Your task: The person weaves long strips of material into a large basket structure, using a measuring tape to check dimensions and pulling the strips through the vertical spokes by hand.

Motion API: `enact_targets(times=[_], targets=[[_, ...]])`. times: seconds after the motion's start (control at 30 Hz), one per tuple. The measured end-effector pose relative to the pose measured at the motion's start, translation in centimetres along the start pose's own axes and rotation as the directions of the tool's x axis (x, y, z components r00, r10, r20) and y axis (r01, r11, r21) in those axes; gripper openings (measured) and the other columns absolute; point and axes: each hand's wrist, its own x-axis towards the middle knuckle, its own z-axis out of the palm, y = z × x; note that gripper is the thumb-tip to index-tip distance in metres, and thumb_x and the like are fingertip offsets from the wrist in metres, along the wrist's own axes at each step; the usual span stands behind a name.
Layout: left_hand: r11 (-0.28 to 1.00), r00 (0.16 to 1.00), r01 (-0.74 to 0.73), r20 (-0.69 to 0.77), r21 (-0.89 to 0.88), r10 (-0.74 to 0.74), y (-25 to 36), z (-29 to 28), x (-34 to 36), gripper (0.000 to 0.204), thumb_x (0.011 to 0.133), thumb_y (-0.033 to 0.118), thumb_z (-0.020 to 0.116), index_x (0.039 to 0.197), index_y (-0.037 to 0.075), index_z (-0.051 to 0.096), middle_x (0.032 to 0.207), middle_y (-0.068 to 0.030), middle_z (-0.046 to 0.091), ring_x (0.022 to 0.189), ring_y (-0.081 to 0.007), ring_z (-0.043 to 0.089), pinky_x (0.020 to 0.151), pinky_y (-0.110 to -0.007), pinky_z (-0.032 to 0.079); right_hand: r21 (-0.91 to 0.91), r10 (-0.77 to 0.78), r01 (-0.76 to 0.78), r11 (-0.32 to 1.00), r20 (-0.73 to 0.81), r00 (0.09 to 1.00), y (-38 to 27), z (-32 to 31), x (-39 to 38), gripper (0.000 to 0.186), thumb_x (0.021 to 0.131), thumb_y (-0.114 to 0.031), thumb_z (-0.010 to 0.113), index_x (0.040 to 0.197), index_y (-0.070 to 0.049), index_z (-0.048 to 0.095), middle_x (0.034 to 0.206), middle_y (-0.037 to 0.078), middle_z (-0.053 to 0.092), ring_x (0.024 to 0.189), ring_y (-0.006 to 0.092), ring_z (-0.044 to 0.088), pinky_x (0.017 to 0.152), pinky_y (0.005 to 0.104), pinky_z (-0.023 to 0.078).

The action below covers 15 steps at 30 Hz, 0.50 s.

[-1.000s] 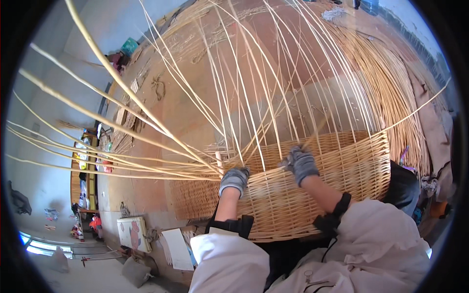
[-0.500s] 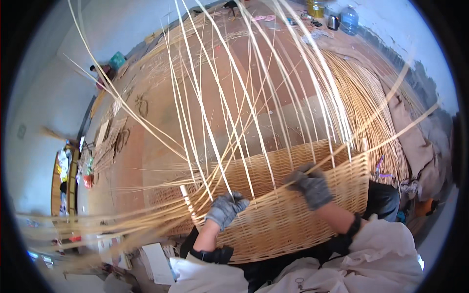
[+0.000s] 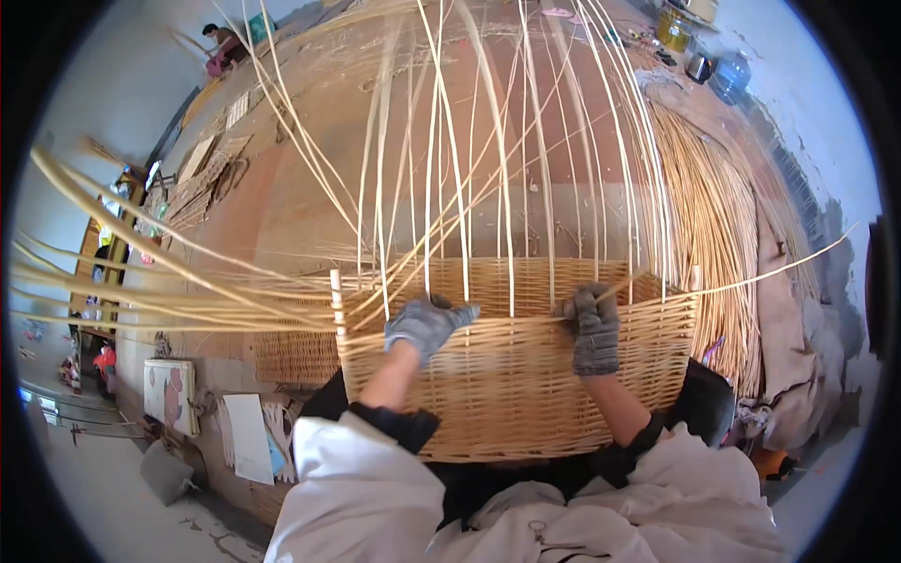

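Observation:
A rectangular wicker basket (image 3: 507, 394) of tan woven rods lies across my lap, with tall pale upright stakes (image 3: 508, 216) rising from its walls. My left hand (image 3: 427, 328), in a grey glove, grips the top edge of the near wall beside a stake. Its thumb points right along the weave, and its other fingers are partly hidden. Further right, my gloved right hand (image 3: 593, 328) is closed at the same edge round a thin weaving rod (image 3: 621, 283). Long loose rods (image 3: 178, 300) fan out past the basket's left corner post (image 3: 338, 298).
A large bundle of rods (image 3: 709, 244) lies on the floor to the right, beside brown cloth (image 3: 793, 347). Another woven piece (image 3: 296, 357) sits behind the left corner. A person (image 3: 223, 49) crouches at the far left. A kettle (image 3: 698, 68) and water jug (image 3: 729, 77) stand far right.
My view has shifted, and the basket now sits more level. The rods on the left have swung upward. Both hands remain at the near edge; the right hand is now more upright.

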Motion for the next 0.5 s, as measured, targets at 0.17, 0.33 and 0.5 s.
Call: enact_targets(times=[0.17, 0.33, 0.5], targets=[[0.985, 0.988, 0.156, -0.011, 0.067, -0.156, 4.1, 1.0, 0.7, 0.065, 0.064, 0.059, 0.055, 0.1, 0.005, 0.057, 0.103, -0.0164, 0.054, 0.1, -0.0288, 0.05, 0.086, -0.034, 0.037, -0.414, -0.173, 0.169, 0.894, 0.03, 0.985, -0.4, 5.2, 1.2, 0.008, 0.082, -0.016, 0.048, 0.081, -0.007, 0.047, 0.065, 0.0, 0.046, 0.055, 0.0101, 0.045, 0.054, 0.0233, 0.041], [0.992, 0.999, 0.021, 0.039, 0.123, -0.026, 7.7, 5.1, 3.1, 0.058, 0.067, 0.046, 0.061, 0.103, 0.001, 0.053, 0.102, -0.0181, 0.054, 0.098, -0.0285, 0.05, 0.087, -0.032, 0.036, -0.127, 0.265, -0.404, 0.906, -0.575, 0.774, -9.1, -0.1, 1.1, 0.006, 0.077, -0.012, 0.052, 0.075, -0.007, 0.05, 0.075, 0.008, 0.052, 0.068, 0.0169, 0.051, 0.06, 0.031, 0.042], [0.958, 0.948, -0.282, 0.14, -0.056, 0.287, 6.4, 6.7, 3.7, 0.031, 0.071, 0.034, 0.06, 0.085, 0.006, 0.06, 0.081, -0.0115, 0.061, 0.079, -0.0234, 0.058, 0.075, -0.031, 0.043, -0.721, 0.249, -0.205, 0.662, -0.047, 0.967, -8.4, -2.4, 5.4, 0.008, 0.076, -0.009, 0.05, 0.082, -0.004, 0.05, 0.077, 0.011, 0.053, 0.073, 0.0228, 0.052, 0.065, 0.035, 0.044]])
